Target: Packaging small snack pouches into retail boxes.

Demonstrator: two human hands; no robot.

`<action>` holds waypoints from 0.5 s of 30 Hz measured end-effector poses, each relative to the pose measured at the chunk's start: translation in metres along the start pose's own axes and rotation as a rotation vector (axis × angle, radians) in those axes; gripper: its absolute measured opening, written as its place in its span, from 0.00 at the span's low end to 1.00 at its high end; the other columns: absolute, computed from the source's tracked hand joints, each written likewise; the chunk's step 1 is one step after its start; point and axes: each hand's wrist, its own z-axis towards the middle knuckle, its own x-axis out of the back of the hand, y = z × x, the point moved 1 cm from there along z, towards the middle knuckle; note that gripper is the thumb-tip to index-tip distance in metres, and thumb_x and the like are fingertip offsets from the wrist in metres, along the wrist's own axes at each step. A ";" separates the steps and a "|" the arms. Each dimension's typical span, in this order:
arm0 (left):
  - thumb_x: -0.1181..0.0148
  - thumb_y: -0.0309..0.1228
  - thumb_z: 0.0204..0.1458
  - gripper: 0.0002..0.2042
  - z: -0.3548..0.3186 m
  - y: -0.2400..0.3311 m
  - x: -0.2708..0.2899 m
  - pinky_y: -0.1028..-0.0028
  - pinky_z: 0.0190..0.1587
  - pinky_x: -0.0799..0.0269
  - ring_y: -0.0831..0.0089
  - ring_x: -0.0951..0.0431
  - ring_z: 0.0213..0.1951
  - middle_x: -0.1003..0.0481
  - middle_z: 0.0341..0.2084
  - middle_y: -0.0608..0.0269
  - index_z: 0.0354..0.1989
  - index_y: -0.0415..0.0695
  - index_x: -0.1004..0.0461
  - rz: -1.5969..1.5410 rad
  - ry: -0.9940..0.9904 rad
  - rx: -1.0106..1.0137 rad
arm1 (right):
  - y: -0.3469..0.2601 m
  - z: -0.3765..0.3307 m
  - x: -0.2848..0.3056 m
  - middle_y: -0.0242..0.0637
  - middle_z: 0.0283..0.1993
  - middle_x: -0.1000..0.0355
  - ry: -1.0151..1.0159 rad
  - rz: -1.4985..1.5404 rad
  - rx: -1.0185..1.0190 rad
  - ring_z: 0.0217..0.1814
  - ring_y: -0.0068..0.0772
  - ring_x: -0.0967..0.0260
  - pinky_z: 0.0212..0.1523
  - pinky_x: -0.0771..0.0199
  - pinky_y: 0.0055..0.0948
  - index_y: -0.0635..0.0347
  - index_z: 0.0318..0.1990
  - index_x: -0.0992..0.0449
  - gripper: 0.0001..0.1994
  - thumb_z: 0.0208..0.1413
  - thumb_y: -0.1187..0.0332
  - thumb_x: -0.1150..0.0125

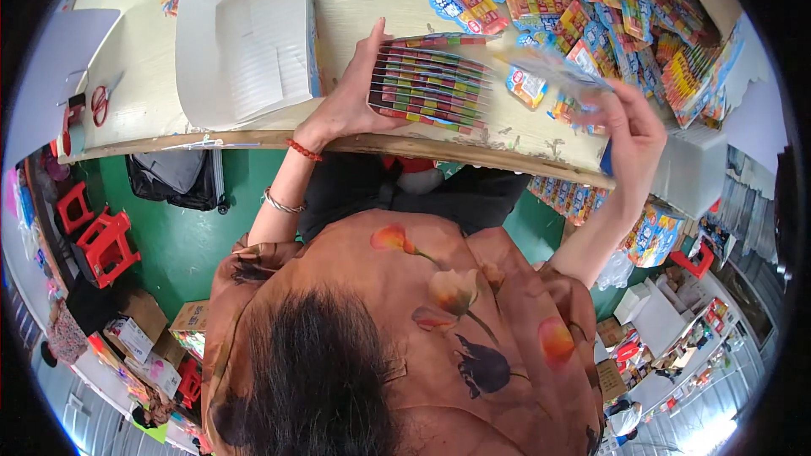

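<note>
My left hand (353,95) is wrapped round the near left side of a stack of flat candy packs (432,83), its thumb pointing up past the stack. The packs stand on edge side by side, showing rows of red, green and yellow pieces. To the right, my right hand (632,122) pinches a single candy pack (557,67), smeared by motion, just right of the stack. Below that pack lies a small loose pack (527,86) on the table. Left of my left hand sits an open white box (253,46).
A large heap of colourful candy packs (583,0) covers the table's far right. Red-handled scissors (100,105) lie at the far left. The wooden table edge (473,152) runs before my body. Red stools (108,245) and a black bag (179,177) stand on the green floor.
</note>
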 end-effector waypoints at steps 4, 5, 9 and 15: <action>0.22 0.31 0.28 0.55 0.005 -0.001 0.003 0.66 0.61 0.41 0.57 0.39 0.59 0.43 0.54 0.50 0.66 0.42 0.54 0.018 0.006 -0.035 | 0.010 0.024 0.006 0.36 0.40 0.24 -0.039 0.073 0.064 0.44 0.25 0.25 0.45 0.28 0.21 0.64 0.48 0.26 0.11 0.58 0.74 0.45; 0.22 0.31 0.28 0.55 0.005 -0.002 0.004 0.66 0.61 0.41 0.57 0.39 0.59 0.43 0.54 0.50 0.66 0.42 0.54 0.021 0.008 -0.036 | 0.009 0.033 0.006 0.37 0.43 0.25 -0.098 0.181 0.047 0.46 0.25 0.26 0.48 0.29 0.21 0.64 0.46 0.25 0.11 0.58 0.71 0.43; 0.22 0.30 0.27 0.48 0.005 -0.004 0.002 0.68 0.60 0.40 0.59 0.39 0.58 0.43 0.54 0.52 0.60 0.43 0.47 -0.023 -0.003 -0.066 | 0.017 0.066 -0.009 0.38 0.35 0.22 0.103 -0.280 0.191 0.37 0.21 0.25 0.40 0.27 0.19 0.65 0.40 0.24 0.12 0.51 0.68 0.34; 0.23 0.27 0.24 0.48 -0.011 0.000 0.006 0.68 0.60 0.41 0.59 0.39 0.58 0.43 0.53 0.52 0.59 0.43 0.46 -0.027 -0.043 -0.003 | 0.037 0.103 -0.025 0.28 0.30 0.34 -0.140 -0.188 0.283 0.32 0.16 0.37 0.34 0.36 0.19 0.57 0.46 0.31 0.11 0.55 0.74 0.46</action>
